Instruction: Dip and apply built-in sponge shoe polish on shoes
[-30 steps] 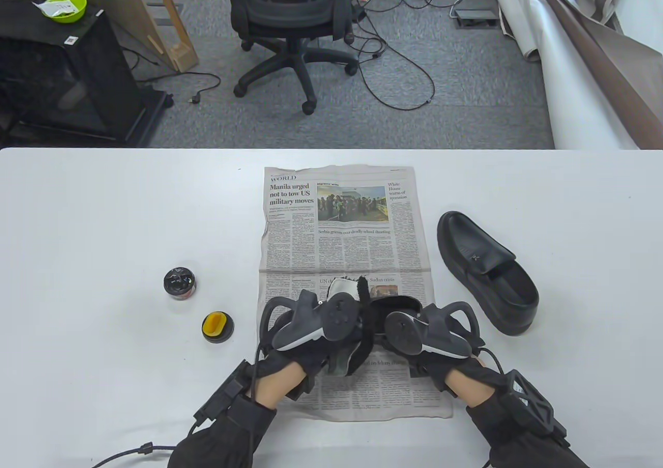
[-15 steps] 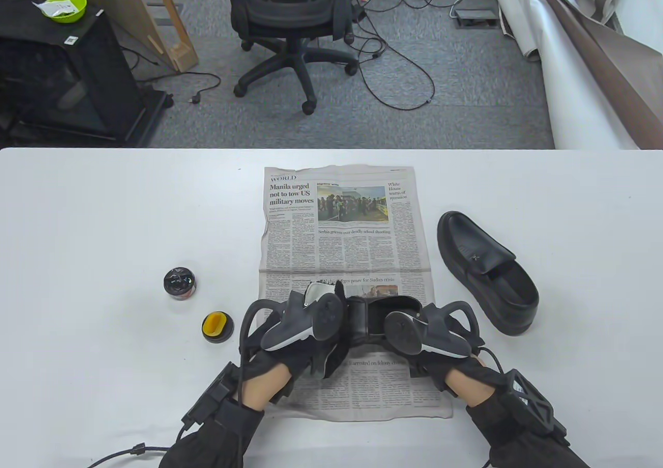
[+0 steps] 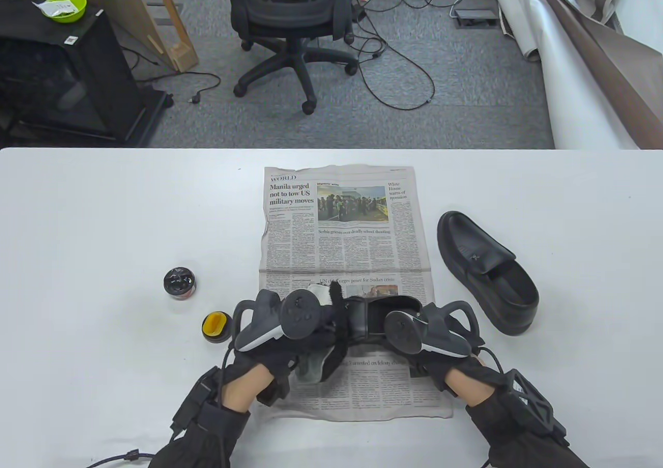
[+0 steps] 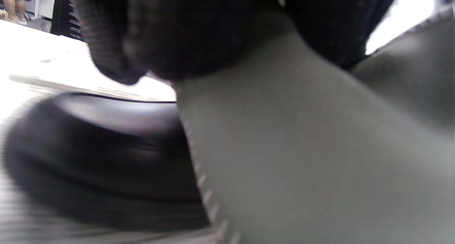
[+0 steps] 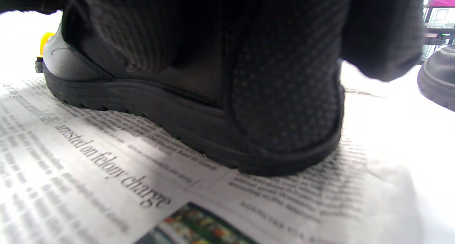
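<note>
**Two hands on one shoe, over the newspaper**

Here's the shoe (image 3: 375, 315), black, smooth leather upper, ridged rubber sole, sitting on the near half of the newspaper (image 3: 342, 229). In the right wrist view its sole (image 5: 185, 126) lies flat on the printed page, tread notches showing along the edge. The right hand (image 3: 440, 343) grips the heel end, dotted glove fingers (image 5: 284, 94) wrapped round the back of the shoe. The left hand (image 3: 279, 338) is at the toe end, fingers curled on a grey-white cloth (image 3: 323, 364) with a stitched edge (image 4: 209, 201); that cloth is pressed against the shoe's rounded black toe (image 4: 106, 155), a soft sheen on the leather. The view is blurred there, so the exact contact line is hard to call.

Count the shoes: two. The second shoe (image 3: 487, 271), a matching black slip-on, lies on the bare white worktop (image 3: 103, 229) just right of the paper, opening up, untouched.

Left of the paper, two small round pieces: the polish tin (image 3: 179, 282), glossy black inside, and nearer the left hand the lid (image 3: 217, 326) with its yellow sponge, facing up. They stand apart from each other, both clear of the newspaper.
</note>
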A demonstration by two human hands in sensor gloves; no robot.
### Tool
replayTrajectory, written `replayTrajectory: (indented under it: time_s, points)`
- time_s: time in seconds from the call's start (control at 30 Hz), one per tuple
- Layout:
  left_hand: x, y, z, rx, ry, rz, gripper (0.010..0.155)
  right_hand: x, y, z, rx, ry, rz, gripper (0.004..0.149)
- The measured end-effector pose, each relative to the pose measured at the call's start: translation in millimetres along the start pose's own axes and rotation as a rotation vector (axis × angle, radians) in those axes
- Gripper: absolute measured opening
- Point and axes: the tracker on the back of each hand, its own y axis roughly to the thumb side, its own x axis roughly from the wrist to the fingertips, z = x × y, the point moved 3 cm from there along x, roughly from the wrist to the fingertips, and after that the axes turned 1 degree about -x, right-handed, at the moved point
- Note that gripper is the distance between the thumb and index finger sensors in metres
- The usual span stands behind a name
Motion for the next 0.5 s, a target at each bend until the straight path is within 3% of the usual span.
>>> replayTrajectory:
  time_s: [0.07, 0.17, 0.3, 0.5]
  points:
    - [2, 10, 7, 0.042, 0.028, 0.019, 0.059, 0, 0, 0, 0.003, 0.001, 0.001, 0.044]
    - [3, 12, 25, -0.038, 0.021, -0.059, 0.061, 0, -1, 0, 0.002, -0.001, 0.003, 0.044]
    - [5, 18, 30, 0.234, 0.007, -0.052, 0.062, 0, 0, 0, -0.003, 0.000, 0.004, 0.044]
    - [4, 6, 29, 0.272, -0.052, -0.130, 0.061, 0, 0, 0, -0.009, -0.002, 0.000, 0.044]
